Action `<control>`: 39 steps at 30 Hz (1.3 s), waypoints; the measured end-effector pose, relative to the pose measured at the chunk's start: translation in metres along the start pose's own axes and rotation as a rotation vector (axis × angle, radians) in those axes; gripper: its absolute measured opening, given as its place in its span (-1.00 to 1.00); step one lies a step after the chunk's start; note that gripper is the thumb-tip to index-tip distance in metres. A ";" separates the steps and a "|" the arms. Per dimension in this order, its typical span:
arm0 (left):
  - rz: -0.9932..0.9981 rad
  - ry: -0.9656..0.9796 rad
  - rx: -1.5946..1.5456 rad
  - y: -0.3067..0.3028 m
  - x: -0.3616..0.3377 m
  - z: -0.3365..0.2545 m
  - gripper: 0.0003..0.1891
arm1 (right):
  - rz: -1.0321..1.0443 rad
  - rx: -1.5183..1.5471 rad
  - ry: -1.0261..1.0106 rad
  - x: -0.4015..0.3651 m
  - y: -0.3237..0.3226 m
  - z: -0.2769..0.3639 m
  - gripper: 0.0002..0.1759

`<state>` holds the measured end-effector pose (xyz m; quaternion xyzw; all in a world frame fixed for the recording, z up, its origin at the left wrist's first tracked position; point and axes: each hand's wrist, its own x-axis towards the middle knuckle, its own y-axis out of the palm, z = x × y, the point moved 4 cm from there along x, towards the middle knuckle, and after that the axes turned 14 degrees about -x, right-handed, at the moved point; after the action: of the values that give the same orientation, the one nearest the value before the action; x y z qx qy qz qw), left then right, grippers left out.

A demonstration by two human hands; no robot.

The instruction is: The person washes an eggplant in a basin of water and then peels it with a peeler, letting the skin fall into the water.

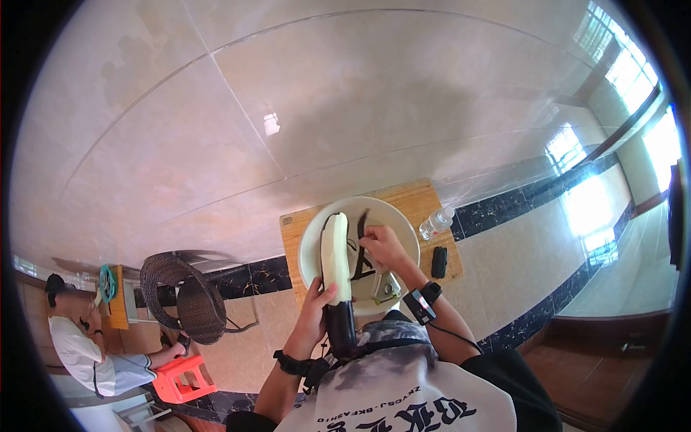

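My left hand is wrapped round a long eggplant. The eggplant's upper part is peeled pale, with dark skin left along one edge and on the lower end near my shirt. Over a white basin, my right hand has its fingers pinched on a dark strip of eggplant peel. More dark peel lies inside the basin below that hand. A peeler with a pale green-white body rests at the basin's near right side, under my right forearm and apart from my fingers.
The basin stands on a wooden table against a tiled wall. A clear bottle and a black case are to the right. At left are a wicker chair, a red stool and another person sitting at a small table.
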<state>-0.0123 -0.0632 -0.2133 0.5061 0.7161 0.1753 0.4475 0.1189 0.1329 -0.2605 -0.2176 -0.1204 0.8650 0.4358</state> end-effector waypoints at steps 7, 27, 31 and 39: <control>0.058 -0.094 -0.210 0.002 -0.010 -0.004 -0.45 | -0.119 -0.291 0.052 0.010 -0.007 -0.053 -0.72; 0.099 -0.139 -0.074 0.010 -0.001 -0.007 -0.43 | -0.107 0.699 -0.007 -0.020 -0.045 0.057 -0.60; 0.057 -0.145 -0.038 0.017 0.004 -0.007 -0.47 | -0.042 0.774 0.019 -0.028 -0.029 0.079 -0.64; 0.017 -0.189 -0.066 0.013 0.004 -0.001 -0.51 | 0.085 0.974 0.031 -0.027 -0.013 0.084 -0.92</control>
<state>-0.0065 -0.0538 -0.2052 0.5115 0.6601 0.1542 0.5281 0.1020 0.1170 -0.1747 -0.0060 0.3136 0.8346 0.4528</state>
